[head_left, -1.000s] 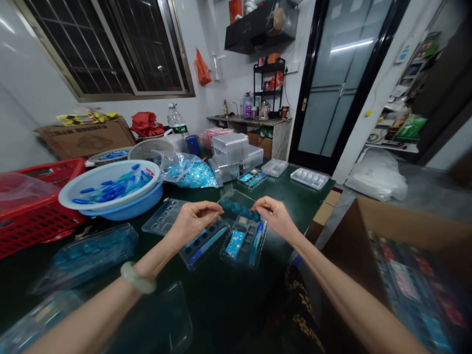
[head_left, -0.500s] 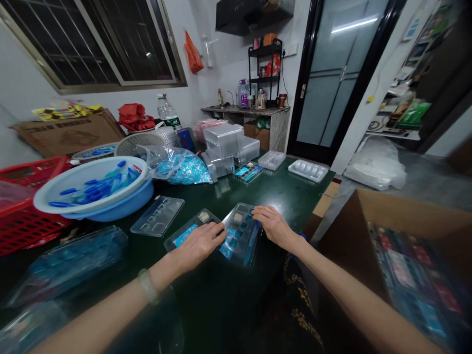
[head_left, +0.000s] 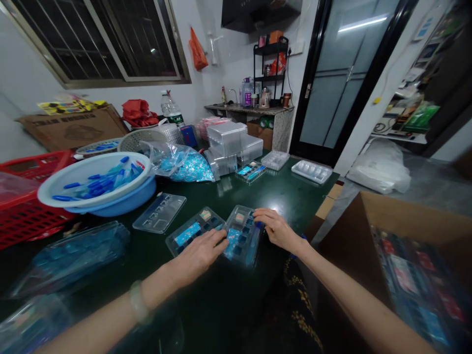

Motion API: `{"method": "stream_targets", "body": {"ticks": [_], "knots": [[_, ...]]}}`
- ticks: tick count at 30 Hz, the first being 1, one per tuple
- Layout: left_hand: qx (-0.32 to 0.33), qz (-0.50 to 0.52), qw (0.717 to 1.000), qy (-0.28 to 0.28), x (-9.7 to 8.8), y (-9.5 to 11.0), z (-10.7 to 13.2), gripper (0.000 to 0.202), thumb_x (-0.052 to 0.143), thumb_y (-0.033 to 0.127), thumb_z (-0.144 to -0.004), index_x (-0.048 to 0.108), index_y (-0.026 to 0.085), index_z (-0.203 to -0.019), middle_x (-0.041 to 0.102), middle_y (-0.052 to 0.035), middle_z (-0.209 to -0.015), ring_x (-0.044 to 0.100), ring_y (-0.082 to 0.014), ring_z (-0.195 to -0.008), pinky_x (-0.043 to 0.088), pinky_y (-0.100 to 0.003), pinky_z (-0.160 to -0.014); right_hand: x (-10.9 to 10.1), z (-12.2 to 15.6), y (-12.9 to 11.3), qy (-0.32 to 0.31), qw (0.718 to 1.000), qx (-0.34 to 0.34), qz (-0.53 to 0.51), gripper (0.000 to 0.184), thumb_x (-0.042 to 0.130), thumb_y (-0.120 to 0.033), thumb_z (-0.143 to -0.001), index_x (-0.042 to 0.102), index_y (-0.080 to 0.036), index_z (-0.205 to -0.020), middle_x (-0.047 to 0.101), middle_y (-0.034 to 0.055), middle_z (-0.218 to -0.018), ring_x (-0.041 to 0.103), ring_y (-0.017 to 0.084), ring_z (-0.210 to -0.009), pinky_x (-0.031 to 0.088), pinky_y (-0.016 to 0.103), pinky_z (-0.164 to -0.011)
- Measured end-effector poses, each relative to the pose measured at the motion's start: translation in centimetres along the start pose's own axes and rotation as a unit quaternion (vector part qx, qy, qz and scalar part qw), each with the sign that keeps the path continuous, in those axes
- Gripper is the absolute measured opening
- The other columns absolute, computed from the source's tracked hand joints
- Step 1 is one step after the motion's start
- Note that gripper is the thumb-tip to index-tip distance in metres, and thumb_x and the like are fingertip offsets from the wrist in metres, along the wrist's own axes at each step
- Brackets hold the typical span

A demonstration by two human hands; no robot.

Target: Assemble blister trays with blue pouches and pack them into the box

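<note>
Two clear plastic blister trays lie side by side on the dark green table. The right tray (head_left: pixel 239 236) holds a blue patterned packet, a small pale block and a blue item along its right side. My left hand (head_left: pixel 202 250) reaches across the left tray (head_left: pixel 188 233), which carries a similar packet and block. Its fingers are stretched out, with the tips on the right tray's left edge. At that tray's upper right edge, the bent fingers of my right hand (head_left: pixel 278 228) hold on; its thumb is hidden.
A clear plastic lid (head_left: pixel 159 212) lies left of the trays. Beyond it are a basin (head_left: pixel 46 194) of blue pens and a bag of blue packets (head_left: pixel 191 164). Clear boxes (head_left: pixel 226 137) are stacked behind. An open carton (head_left: pixel 365 209) with filled packs stands at the right.
The right tray's bright left edge has gone down, and the tray now looks flatter. My left hand has shifted slightly, uncovering more of the left tray. My right hand stays at the edge.
</note>
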State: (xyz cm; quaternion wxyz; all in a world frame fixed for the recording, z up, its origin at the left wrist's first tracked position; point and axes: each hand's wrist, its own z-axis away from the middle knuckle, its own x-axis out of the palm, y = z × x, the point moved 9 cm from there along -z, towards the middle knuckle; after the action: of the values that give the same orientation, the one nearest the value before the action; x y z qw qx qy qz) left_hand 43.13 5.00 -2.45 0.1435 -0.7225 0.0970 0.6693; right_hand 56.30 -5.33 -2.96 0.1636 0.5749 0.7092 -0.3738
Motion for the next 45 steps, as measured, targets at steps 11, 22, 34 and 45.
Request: {"method": "stream_targets", "body": {"ticks": [11,22,34,45], "knots": [[-0.052,0.045,0.994,-0.084,-1.2,0.6,-0.7,0.038,0.056,0.013,-0.071,0.053,0.020,-0.108,0.045,-0.0115,-0.128,0.044,-0.0331,-0.112,0.038,-0.053,-0.091,1.3,0.8,-0.5,-0.035,0.998,0.020,0.040,0.039,0.038,0.002,-0.074,0.060,-0.017,-0.099,0.061,0.0099,-0.112,0.053,0.021,-0.108,0.045,0.041,-0.088],[-0.085,0.047,0.995,-0.031,-0.2,4.9,-4.2,0.052,0.051,0.046,-0.082,0.054,0.002,-0.108,0.052,-0.0222,-0.110,0.050,-0.0323,-0.097,0.044,-0.042,-0.085,1.9,1.8,-1.1,-0.014,0.997,0.013,0.068,0.037,0.037,0.000,-0.073,0.061,-0.017,-0.096,0.062,0.0105,-0.109,0.055,0.023,-0.105,0.047,0.041,-0.082],[-0.298,0.095,0.950,0.008,-3.2,-3.0,1.5,0.061,0.059,0.048,-0.073,0.042,0.022,-0.125,0.037,-0.0118,-0.132,0.035,-0.0293,-0.120,0.032,-0.040,-0.098,3.1,5.3,-1.1,-0.109,0.985,0.123,0.053,0.067,0.063,-0.049,-0.073,0.042,-0.027,-0.132,0.032,0.0111,-0.143,0.035,0.034,-0.127,0.038,0.052,-0.096],[-0.426,0.114,0.894,-0.086,2.2,-10.8,4.0,0.105,0.073,0.044,-0.042,0.029,0.026,-0.135,0.048,-0.0169,-0.114,0.044,-0.0411,-0.107,0.033,-0.055,-0.086,3.6,6.4,-4.1,-0.116,0.974,0.172,0.096,0.088,0.070,-0.045,-0.066,0.024,-0.031,-0.140,0.024,0.0095,-0.147,0.032,0.034,-0.128,0.035,0.052,-0.095]]}}
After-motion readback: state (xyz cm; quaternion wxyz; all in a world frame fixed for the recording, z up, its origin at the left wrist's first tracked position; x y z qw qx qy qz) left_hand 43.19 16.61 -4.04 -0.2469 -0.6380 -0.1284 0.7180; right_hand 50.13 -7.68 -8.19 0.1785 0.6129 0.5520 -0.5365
